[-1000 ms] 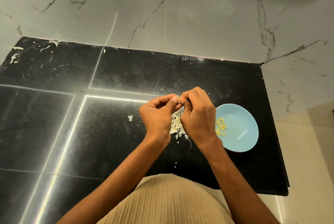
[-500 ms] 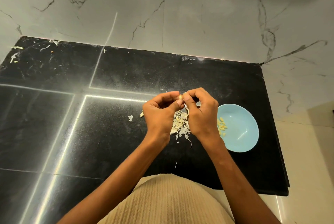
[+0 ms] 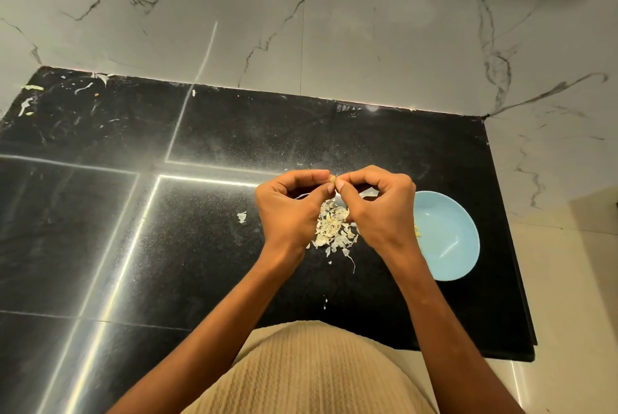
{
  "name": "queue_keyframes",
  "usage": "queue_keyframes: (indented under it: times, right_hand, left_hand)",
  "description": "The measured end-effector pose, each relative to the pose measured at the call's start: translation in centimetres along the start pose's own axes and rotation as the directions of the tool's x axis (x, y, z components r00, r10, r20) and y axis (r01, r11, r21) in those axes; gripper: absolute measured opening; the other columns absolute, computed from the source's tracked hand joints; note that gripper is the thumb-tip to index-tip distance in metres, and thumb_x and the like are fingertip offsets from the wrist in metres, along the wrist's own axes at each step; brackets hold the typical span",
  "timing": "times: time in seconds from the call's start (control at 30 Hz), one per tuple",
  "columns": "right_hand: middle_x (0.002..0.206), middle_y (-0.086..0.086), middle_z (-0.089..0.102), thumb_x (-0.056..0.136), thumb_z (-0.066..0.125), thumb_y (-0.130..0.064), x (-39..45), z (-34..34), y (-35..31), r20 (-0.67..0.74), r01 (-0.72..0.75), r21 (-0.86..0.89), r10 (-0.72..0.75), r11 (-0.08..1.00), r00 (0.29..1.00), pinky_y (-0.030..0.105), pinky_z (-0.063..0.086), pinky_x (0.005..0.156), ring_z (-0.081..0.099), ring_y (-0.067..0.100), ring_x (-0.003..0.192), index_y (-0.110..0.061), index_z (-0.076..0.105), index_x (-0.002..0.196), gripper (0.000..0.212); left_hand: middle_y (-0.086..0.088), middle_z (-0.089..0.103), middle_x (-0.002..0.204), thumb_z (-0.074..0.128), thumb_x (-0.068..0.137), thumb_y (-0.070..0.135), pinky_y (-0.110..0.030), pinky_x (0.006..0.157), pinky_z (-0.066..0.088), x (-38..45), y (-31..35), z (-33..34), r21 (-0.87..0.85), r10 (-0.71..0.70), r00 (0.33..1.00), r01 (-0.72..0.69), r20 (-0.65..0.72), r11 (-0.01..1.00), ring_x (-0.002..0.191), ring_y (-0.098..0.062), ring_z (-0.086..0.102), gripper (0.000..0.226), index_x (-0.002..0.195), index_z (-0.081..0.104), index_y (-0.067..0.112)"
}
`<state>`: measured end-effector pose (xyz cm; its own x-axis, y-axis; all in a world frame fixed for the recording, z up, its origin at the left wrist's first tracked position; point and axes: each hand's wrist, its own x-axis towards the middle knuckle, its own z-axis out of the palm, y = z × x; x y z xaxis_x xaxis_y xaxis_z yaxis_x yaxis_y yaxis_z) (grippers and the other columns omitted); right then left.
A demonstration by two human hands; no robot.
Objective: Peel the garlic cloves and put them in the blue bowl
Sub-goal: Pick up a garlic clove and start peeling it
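Observation:
A small garlic clove is pinched between the fingertips of both hands above the black counter. My left hand holds it from the left and my right hand from the right, thumbs and forefingers meeting at the clove. Under the hands lies a heap of pale garlic skins. The blue bowl sits just right of my right hand. A few peeled cloves show at the bowl's left side, mostly hidden behind my right wrist.
The black stone counter ends at a marble wall behind and at a right edge near the bowl. Loose skin flakes lie left of the heap, and scraps lie in the far left corner.
The two hands have shifted slightly apart and to the right, still working the same clove at their fingertips. The right hand now covers more of the bowl's peeled cloves.

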<state>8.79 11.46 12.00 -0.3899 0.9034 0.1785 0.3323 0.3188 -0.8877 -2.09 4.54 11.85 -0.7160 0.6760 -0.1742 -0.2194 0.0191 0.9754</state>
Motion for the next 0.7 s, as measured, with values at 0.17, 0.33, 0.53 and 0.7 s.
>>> queue_keyframes:
  times: [0.17, 0.33, 0.53, 0.7]
  right_hand:
    - [0.081, -0.014, 0.072, 0.089, 0.079, -0.016, 0.07, -0.16, 0.12, -0.003, 0.014, 0.003, -0.014, 1.0, 1.0, 0.039, 0.062, 0.057, 0.071, 0.013, 0.076, -0.018, 0.081, 0.088, 0.003]
    - [0.08, -0.016, 0.07, 0.088, 0.079, -0.017, 0.09, -0.22, -0.07, -0.005, 0.049, -0.024, -0.05, 0.998, 0.999, 0.035, 0.062, 0.058, 0.07, 0.01, 0.076, -0.02, 0.081, 0.086, 0.004]
    - [0.076, -0.01, 0.071, 0.085, 0.078, -0.015, -0.1, -0.09, -0.19, -0.026, 0.073, -0.047, -0.075, 0.996, 0.997, 0.029, 0.06, 0.06, 0.069, 0.01, 0.069, -0.015, 0.078, 0.08, 0.004]
    - [0.076, -0.007, 0.072, 0.084, 0.078, -0.017, -0.03, -0.28, -0.16, -0.017, 0.119, -0.089, -0.121, 0.989, 0.992, 0.022, 0.058, 0.062, 0.067, 0.009, 0.069, -0.014, 0.077, 0.08, 0.005]
  left_hand:
    - [-0.011, 0.077, 0.083, 0.079, 0.077, -0.009, -0.037, 0.078, 0.062, 0.02, 0.33, -0.05, -0.053, -0.039, 0.999, 0.041, 0.028, 0.998, 0.083, -0.026, 0.076, 0.018, 0.088, 0.077, 0.006]
    - [-0.013, 0.077, 0.084, 0.075, 0.08, -0.011, -0.036, 0.077, 0.062, -0.03, 0.29, -0.09, -0.074, -0.06, 0.997, 0.064, 0.047, 0.995, 0.083, -0.027, 0.076, 0.017, 0.087, 0.076, 0.005]
    - [-0.013, 0.077, 0.081, 0.077, 0.079, -0.009, -0.032, 0.074, 0.061, -0.19, 0.42, -0.08, -0.103, -0.073, 0.995, 0.079, 0.062, 0.992, 0.08, -0.028, 0.076, 0.014, 0.086, 0.075, 0.003]
    - [-0.011, 0.077, 0.079, 0.077, 0.08, -0.005, -0.03, 0.071, 0.061, -0.11, 0.57, 0.01, -0.127, -0.087, 0.992, 0.099, 0.094, 0.987, 0.077, -0.027, 0.076, 0.01, 0.085, 0.075, 0.003]
